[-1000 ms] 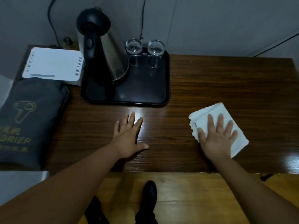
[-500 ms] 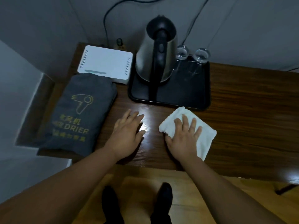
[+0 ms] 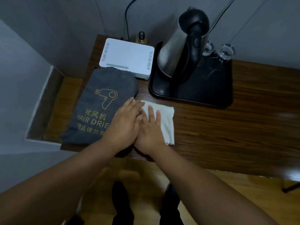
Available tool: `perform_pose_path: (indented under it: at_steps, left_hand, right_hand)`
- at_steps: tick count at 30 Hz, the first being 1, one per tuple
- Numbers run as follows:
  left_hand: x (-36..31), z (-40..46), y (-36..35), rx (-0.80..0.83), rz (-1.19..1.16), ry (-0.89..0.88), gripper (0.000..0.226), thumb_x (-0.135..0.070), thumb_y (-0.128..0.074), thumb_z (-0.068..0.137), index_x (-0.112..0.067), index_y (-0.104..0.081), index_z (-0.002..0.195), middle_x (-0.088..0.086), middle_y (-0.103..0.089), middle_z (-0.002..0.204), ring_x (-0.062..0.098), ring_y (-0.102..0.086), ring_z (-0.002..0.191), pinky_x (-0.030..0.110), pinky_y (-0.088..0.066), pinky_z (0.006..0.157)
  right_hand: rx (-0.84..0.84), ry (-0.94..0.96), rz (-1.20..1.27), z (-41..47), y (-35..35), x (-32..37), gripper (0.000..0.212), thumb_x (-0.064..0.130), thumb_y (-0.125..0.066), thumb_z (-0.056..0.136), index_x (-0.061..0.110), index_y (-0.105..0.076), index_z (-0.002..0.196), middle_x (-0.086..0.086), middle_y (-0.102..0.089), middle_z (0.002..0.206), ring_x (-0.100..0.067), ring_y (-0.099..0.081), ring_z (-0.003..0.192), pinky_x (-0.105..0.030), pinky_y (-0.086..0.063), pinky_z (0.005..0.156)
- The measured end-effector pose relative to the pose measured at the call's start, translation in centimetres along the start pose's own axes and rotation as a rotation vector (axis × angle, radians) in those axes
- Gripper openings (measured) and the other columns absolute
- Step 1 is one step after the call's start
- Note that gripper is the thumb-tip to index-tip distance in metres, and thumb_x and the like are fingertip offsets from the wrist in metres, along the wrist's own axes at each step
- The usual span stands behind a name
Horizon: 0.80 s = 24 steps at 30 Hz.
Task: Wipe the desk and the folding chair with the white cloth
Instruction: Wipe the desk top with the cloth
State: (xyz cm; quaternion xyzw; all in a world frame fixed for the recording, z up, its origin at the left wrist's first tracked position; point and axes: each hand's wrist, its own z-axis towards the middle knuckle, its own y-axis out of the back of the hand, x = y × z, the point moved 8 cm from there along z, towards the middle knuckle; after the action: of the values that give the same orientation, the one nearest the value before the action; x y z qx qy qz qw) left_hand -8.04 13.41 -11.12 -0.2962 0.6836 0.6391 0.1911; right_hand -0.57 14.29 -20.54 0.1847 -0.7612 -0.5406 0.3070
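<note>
The white cloth (image 3: 167, 122) lies flat on the dark wooden desk (image 3: 235, 127), near its front left, just in front of the black tray. My right hand (image 3: 149, 132) presses on the cloth's left half with fingers spread flat. My left hand (image 3: 123, 125) lies flat right beside it, touching it, with its fingertips at the cloth's left corner and its outer side against the grey bag. No folding chair can be made out.
A grey hair-drier bag (image 3: 97, 108) covers the desk's left end, with a white router (image 3: 126, 57) behind it. A black tray (image 3: 162, 88) carries a steel kettle (image 3: 183, 51) and two glasses (image 3: 226, 51). A dark metal leg (image 3: 290, 187) shows at lower right.
My right hand has slid the cloth leftward along the desk's front until it met my left hand. The view has swung left and moved closer.
</note>
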Motion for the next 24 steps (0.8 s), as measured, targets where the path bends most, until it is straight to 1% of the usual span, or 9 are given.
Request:
perform_pose_path:
  at_steps: [4,6,8,11,14,15,17,21,24]
  left_hand:
    - [-0.8,0.1,-0.7,0.044,-0.013,0.01,0.047,-0.022,-0.047,0.106,-0.012,-0.042,0.152,0.006,-0.04,0.16,0.018,-0.019,0.155,0.034,-0.016,0.123]
    - [-1.2,0.2,-1.4,0.079,-0.009,0.008,0.05,-0.025,-0.047,0.106,-0.012,-0.039,0.154,0.007,-0.037,0.162,0.019,-0.017,0.156,0.037,-0.016,0.125]
    - [-1.5,0.3,-1.8,0.107,-0.01,0.013,0.052,-0.027,-0.047,0.106,-0.013,-0.037,0.155,0.006,-0.034,0.164,0.02,-0.016,0.156,0.04,-0.016,0.125]
    - [-2.0,0.3,-2.0,0.124,-0.022,0.015,0.052,-0.028,-0.047,0.106,-0.013,-0.036,0.155,0.006,-0.034,0.164,0.021,-0.015,0.156,0.041,-0.017,0.125]
    - [-2.2,0.1,-1.8,0.122,-0.028,0.011,0.05,-0.025,-0.046,0.107,-0.011,-0.038,0.154,0.007,-0.037,0.162,0.022,-0.018,0.155,0.042,-0.018,0.125]
    - [-2.2,0.1,-1.7,0.121,-0.028,0.012,0.049,-0.024,-0.045,0.107,-0.01,-0.039,0.154,0.008,-0.038,0.162,0.022,-0.02,0.155,0.043,-0.018,0.125]
    - [-2.2,0.1,-1.2,0.105,-0.033,0.021,0.047,-0.02,-0.044,0.107,-0.008,-0.04,0.152,0.01,-0.04,0.16,0.023,-0.022,0.154,0.044,-0.02,0.125]
    - [-2.0,0.1,-0.3,0.054,-0.006,0.023,0.043,-0.015,-0.045,0.106,-0.005,-0.045,0.148,0.015,-0.046,0.155,0.027,-0.029,0.152,0.041,-0.023,0.123]
    - [-1.9,0.2,-0.2,0.039,0.005,0.021,0.043,-0.013,-0.044,0.106,-0.004,-0.046,0.148,0.016,-0.048,0.154,0.029,-0.031,0.151,0.043,-0.025,0.123]
  right_hand:
    - [0.018,0.123,-0.028,-4.9,-1.5,0.6,0.085,0.053,-0.05,0.088,0.015,-0.027,0.16,-0.013,-0.016,0.17,-0.039,0.01,0.157,-0.065,0.002,0.123]
    - [0.032,0.161,-0.048,-7.9,-1.8,-2.0,0.085,0.057,-0.047,0.084,0.022,-0.028,0.159,-0.009,-0.012,0.172,-0.039,0.007,0.157,-0.064,0.005,0.123]
    - [0.018,0.131,-0.058,-10.2,-1.0,-6.6,0.08,0.06,-0.046,0.086,0.028,-0.032,0.158,-0.006,-0.012,0.172,-0.041,-0.002,0.157,-0.065,-0.002,0.122]
    - [0.006,-0.139,-0.069,-12.1,1.2,-15.8,0.076,0.061,-0.039,0.088,0.026,-0.039,0.155,-0.007,-0.017,0.17,-0.044,-0.011,0.156,-0.068,-0.011,0.12]
    - [-0.049,-0.511,-0.023,-11.1,3.0,-21.2,0.074,0.06,-0.032,0.089,0.027,-0.031,0.155,-0.008,-0.016,0.171,-0.042,-0.006,0.156,-0.066,-0.006,0.122]
    - [-0.079,-0.583,0.009,-10.1,3.2,-21.0,0.074,0.058,-0.032,0.089,0.027,-0.029,0.155,-0.007,-0.015,0.171,-0.043,-0.004,0.156,-0.067,-0.004,0.122]
    - [-0.096,-0.599,0.059,-7.1,2.7,-18.2,0.077,0.056,-0.034,0.087,0.025,-0.027,0.156,-0.007,-0.013,0.172,-0.045,-0.003,0.155,-0.068,0.0,0.121]
    - [-0.02,-0.289,0.003,-2.9,0.1,-6.6,0.077,0.054,-0.036,0.093,0.024,-0.019,0.162,-0.008,-0.009,0.172,-0.046,0.004,0.155,-0.067,0.012,0.118]
    - [0.02,-0.11,-0.061,-4.6,-2.1,0.9,0.079,0.052,-0.033,0.089,0.013,-0.031,0.158,-0.016,-0.023,0.168,-0.048,0.003,0.155,-0.072,0.001,0.118]
